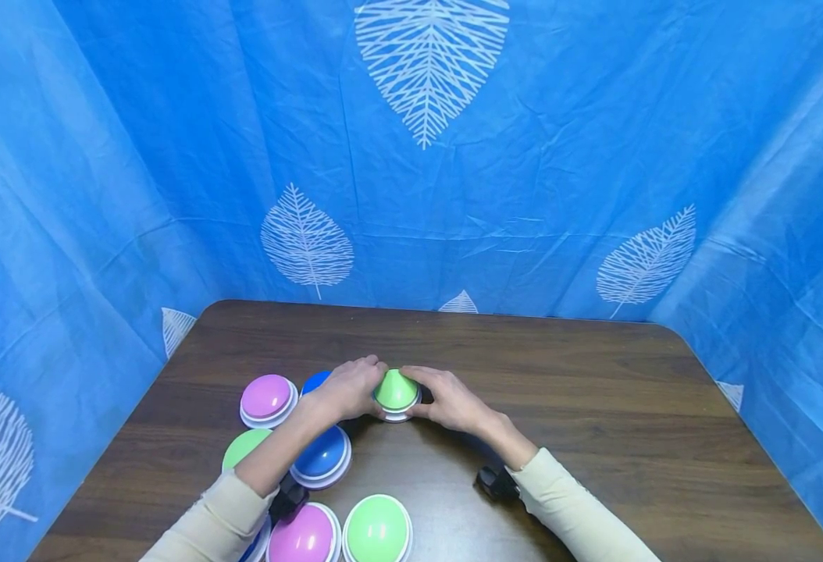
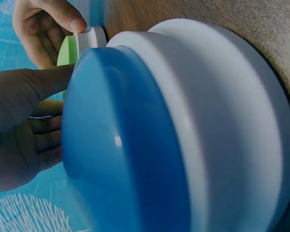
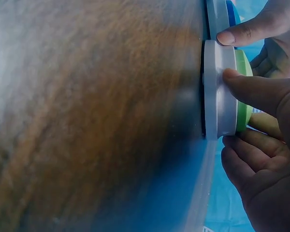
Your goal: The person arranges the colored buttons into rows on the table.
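A green-domed push button (image 1: 397, 390) on a white round base stands on the table, with both hands around it. The left hand (image 1: 351, 388) holds its left side, thumb against the white base. From the right, the right hand (image 1: 451, 400) grips it; in the right wrist view its thumb presses the white base (image 3: 217, 106) and its fingers curl at the opposite edge. The base appears to sit on the tabletop. Close by the left hand is a blue button (image 1: 315, 381), partly hidden by that hand. Another blue button (image 2: 121, 145) fills much of the left wrist view.
More buttons stand at the left: pink (image 1: 266, 396), green (image 1: 245, 446), blue (image 1: 322, 454), with pink (image 1: 304, 537) and green (image 1: 378, 529) at the front. The left forearm passes over some. A blue leaf-print cloth (image 1: 524, 156) hangs behind the brown table (image 1: 594, 414).
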{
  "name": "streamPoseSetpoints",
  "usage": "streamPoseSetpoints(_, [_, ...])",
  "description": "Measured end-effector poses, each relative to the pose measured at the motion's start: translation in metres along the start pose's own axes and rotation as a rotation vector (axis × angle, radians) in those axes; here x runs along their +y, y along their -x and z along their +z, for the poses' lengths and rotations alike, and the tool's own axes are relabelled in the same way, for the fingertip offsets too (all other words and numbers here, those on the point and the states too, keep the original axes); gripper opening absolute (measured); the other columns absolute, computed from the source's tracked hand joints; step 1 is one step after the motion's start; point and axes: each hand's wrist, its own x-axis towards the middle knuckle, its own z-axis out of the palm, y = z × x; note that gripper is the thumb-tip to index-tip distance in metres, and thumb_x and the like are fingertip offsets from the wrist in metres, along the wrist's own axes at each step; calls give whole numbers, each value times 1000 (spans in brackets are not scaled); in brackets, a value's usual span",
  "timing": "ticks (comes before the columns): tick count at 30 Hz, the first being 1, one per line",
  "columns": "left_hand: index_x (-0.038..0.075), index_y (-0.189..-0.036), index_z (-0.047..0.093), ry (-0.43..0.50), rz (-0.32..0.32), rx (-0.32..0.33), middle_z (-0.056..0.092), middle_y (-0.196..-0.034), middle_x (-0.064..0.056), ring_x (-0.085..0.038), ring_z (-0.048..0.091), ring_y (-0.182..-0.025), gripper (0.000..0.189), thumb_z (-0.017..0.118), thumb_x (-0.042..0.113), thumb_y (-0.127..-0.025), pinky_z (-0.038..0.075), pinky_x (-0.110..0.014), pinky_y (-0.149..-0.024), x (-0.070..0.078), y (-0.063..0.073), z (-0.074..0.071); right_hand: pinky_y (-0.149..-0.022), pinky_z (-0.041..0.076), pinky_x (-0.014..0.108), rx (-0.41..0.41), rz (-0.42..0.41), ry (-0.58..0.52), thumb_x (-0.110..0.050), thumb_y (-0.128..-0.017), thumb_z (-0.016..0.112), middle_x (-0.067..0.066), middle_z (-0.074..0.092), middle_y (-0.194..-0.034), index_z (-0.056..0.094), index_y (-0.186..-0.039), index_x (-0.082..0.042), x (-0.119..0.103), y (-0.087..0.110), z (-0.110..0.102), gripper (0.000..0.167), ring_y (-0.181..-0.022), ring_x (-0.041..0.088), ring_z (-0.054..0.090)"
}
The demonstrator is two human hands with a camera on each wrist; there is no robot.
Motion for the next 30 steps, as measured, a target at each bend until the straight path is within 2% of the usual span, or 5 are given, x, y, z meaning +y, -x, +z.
streamPoseSetpoints(6, [2,-121,62,-1,-11,-3,58,-102,-7,-21,57,-93,62,88,34,-75,52,-40,-86,1,5,-4,-106,41,43,-9,-3,-2,-19,-86,78,19,54,-139,50,-140,3,-1,-1,-4,64,-128,31,51])
streamPoseSetpoints(13, [-2,-137,53,-21,31,75,56,-129,-16,-30,55,-118,77,82,42,-81,47,-45,-99,9,22,-16,-107,39,45,7,-38,31,-31,-88,77,18,45,-149,46,-145,0,-11,4,-12,72,-136,30,43])
streamPoseSetpoints(19, [-2,-140,50,-53,134,179,51,-140,-19,-35,46,-132,83,78,49,-82,39,-48,-107,23,54,-28,-111,32,50,18,-111,42,-40,-86,77,16,36,-155,41,-150,-5,-36,20,-19,81,-144,29,29])
streamPoseSetpoints(26, [-4,-142,47,-146,212,167,39,-150,-20,-35,33,-141,92,76,57,-80,27,-49,-114,43,101,-22,-114,25,53,-1,-251,183,-55,-86,70,17,31,-157,35,-152,-3,-68,60,-9,91,-147,33,22])
streamPoseSetpoints(30, [-2,-143,47,-119,283,176,46,-146,-13,-29,44,-135,93,73,61,-80,37,-44,-109,52,124,-10,-111,33,45,-35,-272,178,-59,-87,66,11,28,-159,28,-155,-7,-80,87,0,93,-146,29,27])
